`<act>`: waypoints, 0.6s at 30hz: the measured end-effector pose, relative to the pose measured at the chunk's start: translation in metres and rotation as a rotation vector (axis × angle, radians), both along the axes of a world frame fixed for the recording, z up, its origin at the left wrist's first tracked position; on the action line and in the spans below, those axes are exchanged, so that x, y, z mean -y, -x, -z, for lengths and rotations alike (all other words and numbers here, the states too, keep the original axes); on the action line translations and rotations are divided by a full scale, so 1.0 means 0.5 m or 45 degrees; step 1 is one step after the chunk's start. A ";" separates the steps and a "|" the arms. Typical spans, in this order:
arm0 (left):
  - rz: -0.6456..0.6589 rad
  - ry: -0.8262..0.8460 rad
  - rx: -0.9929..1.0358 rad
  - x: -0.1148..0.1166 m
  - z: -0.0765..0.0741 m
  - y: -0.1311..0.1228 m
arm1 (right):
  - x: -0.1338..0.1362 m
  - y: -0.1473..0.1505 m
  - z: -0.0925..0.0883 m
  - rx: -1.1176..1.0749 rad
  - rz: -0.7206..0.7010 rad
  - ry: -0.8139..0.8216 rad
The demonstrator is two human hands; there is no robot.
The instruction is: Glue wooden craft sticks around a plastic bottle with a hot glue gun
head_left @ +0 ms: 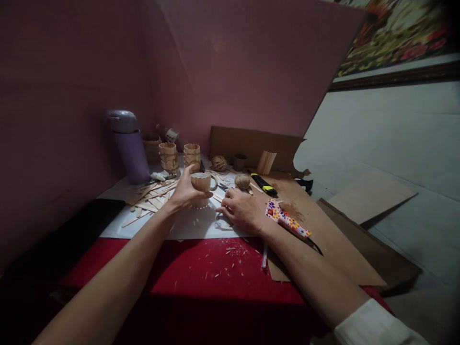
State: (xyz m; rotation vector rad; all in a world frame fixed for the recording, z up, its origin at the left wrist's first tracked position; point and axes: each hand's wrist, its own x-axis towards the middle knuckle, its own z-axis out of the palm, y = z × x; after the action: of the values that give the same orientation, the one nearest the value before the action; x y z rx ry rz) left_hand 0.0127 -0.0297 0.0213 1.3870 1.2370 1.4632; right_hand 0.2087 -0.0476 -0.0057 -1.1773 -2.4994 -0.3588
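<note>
My left hand (189,191) is wrapped round a small cup (201,182) faced with upright wooden sticks. A curved loop (214,182) shows at the cup's right side; whether it is attached I cannot tell. A row of small white beads (201,207) runs below the cup. Just to the right, my right hand (240,208) is low over the white sheet (143,229), its fingers curled together. What they hold, if anything, is hidden. A thin pale loop (221,223) lies under those fingers. Beyond them is a ball of twine (242,181).
Loose craft sticks (147,203) lie at left, near a purple bottle (131,155). Two stick-covered cups (168,158) stand behind. A yellow-black utility knife (264,184) and flower-patterned glue gun (287,219) rest on cardboard (334,254). Wood scraps dot the red cloth (201,268).
</note>
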 end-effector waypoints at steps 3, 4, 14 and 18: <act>0.012 -0.024 -0.015 0.000 0.001 0.001 | 0.000 0.000 -0.001 -0.018 0.008 -0.001; 0.011 -0.038 -0.017 -0.002 0.003 0.002 | -0.001 0.000 -0.001 -0.040 0.009 -0.004; 0.097 0.024 -0.164 -0.005 -0.001 0.015 | -0.018 0.022 -0.024 -0.544 -0.234 -0.101; 0.214 0.057 -0.177 -0.004 -0.004 0.026 | -0.021 0.027 -0.024 -0.491 -0.300 -0.047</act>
State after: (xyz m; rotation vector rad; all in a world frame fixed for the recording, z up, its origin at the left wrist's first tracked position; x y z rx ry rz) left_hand -0.0006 -0.0275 0.0232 1.5442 1.1995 1.2349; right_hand 0.1950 -0.0369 0.0062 -0.8314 -2.2465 -0.1012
